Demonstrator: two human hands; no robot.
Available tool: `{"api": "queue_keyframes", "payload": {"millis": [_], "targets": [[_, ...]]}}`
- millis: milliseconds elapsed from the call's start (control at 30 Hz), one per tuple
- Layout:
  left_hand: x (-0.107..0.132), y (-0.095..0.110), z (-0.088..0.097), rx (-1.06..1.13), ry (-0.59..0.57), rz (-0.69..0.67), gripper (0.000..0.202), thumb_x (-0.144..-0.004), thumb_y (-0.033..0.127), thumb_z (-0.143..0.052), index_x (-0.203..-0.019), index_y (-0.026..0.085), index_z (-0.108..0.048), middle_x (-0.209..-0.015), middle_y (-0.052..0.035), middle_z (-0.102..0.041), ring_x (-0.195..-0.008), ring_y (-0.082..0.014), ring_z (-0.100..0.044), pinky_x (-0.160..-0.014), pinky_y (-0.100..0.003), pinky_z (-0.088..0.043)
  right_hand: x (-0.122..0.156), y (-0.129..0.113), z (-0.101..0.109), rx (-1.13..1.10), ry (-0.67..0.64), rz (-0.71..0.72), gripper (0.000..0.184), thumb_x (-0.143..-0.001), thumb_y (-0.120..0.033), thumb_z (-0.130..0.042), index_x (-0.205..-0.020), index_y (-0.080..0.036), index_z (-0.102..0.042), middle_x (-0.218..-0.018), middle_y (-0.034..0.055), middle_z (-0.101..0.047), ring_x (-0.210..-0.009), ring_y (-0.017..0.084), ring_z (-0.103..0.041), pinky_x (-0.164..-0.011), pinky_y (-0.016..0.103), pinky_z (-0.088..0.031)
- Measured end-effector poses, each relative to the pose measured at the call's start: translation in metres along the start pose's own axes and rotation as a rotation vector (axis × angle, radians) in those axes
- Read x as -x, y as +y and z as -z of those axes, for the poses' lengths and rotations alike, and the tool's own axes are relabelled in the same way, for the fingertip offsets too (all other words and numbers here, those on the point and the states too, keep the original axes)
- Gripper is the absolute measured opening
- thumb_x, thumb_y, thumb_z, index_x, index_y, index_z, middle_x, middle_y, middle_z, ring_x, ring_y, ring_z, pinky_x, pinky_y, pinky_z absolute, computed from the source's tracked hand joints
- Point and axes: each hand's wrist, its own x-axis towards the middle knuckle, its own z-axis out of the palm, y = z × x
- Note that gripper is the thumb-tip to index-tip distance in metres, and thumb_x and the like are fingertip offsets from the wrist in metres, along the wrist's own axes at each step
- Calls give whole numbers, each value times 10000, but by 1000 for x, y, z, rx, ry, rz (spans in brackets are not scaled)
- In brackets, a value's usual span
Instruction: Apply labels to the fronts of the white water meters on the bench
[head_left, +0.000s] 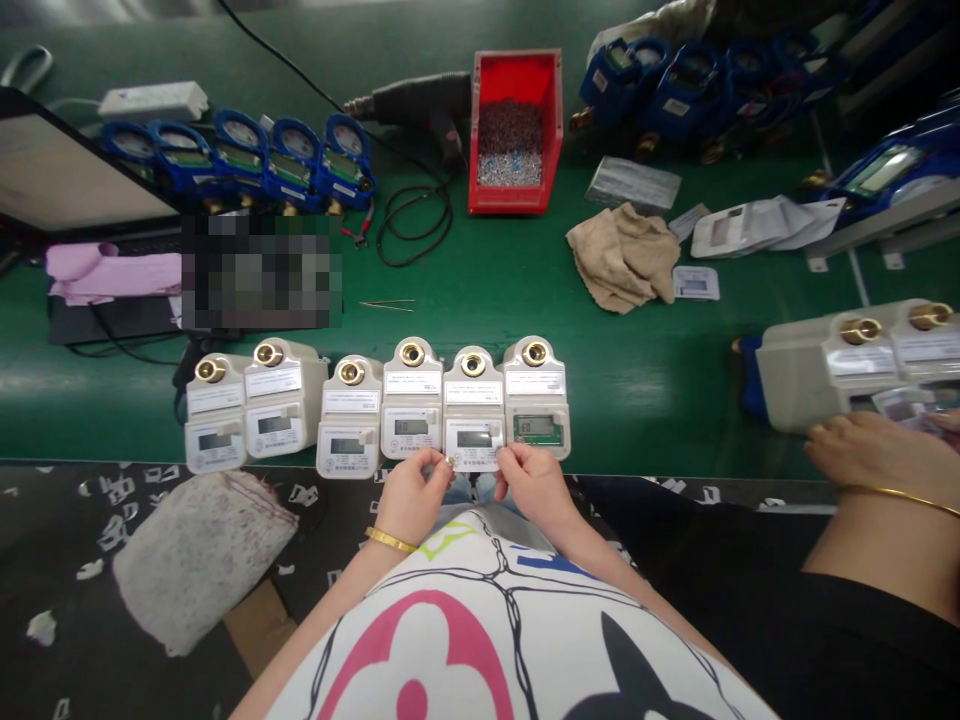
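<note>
Several grey-white meters with brass ports stand in a row at the near edge of the green table (637,380). My left hand (411,497) and my right hand (534,483) pinch the two lower corners of a white label (475,458) at the bottom front of the fifth meter (472,410). Both hands have the fingers closed on the label's edges. A meter with a green-lit display (535,396) stands just right of it, and another meter (412,398) just left.
A red bin of small screws (516,130) and a black electric screwdriver (420,100) sit at the back. Blue meters (247,160) line the back left. A beige cloth (626,255), tweezers (386,304) and a co-worker's hand (877,455) by more meters lie to the right.
</note>
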Motion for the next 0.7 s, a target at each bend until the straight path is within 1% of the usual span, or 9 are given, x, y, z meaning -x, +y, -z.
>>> {"api": "queue_keyframes", "payload": {"millis": [133, 267, 433, 500, 567, 700], "targets": [[0, 3, 1, -45, -1, 3, 235, -789, 361, -464, -660, 189, -560, -661, -12, -646, -669, -171, -586, -687, -272, -429, 0, 0, 0, 13, 11, 0, 323, -811, -279, -399, -530, -179, -522, -431, -7, -582, -470, 126, -554, -562, 217, -409], [-1, 4, 1, -111, 1, 1, 226, -802, 341, -454, -687, 184, -570, -694, -25, -642, -698, -172, -581, -688, -266, -408, 0, 0, -1, 32, 15, 5, 331, -822, -281, -395, -531, -182, -517, -432, -12, -581, -461, 124, -554, -551, 214, -402], [0, 12, 3, -302, -5, 7, 194, -838, 302, -427, -750, 192, -560, -767, -37, -644, -750, -187, -583, -693, -277, -381, 1, -4, 2, 168, 9, 12, 347, -837, -253, -379, -523, -191, -513, -437, -23, -581, -474, 118, -560, -546, 206, -381], [1, 17, 3, -417, -23, 12, 186, -853, 289, -403, -796, 193, -552, -802, -52, -648, -779, -208, -594, -692, -290, -377, 1, -7, 3, 266, 4, 23, 364, -848, -248, -367, -515, -191, -504, -440, -11, -579, -477, 122, -559, -536, 208, -373], [2, 23, 4, -531, -48, 27, 198, -863, 289, -374, -836, 192, -545, -815, -74, -651, -797, -237, -606, -679, -307, -381, 0, -10, 3, 430, 28, 72, 368, -857, -243, -367, -527, -186, -519, -492, 22, -605, -511, 139, -574, -530, 218, -371], [1, 33, 2, -683, -84, 36, 241, -874, 298, -329, -885, 182, -540, -792, -110, -651, -798, -266, -624, -667, -331, -412, 0, -18, 2, 802, 98, 193, 316, -870, -230, -379, -671, -153, -611, -617, 99, -650, -572, 190, -620, -501, 242, -383]]}}
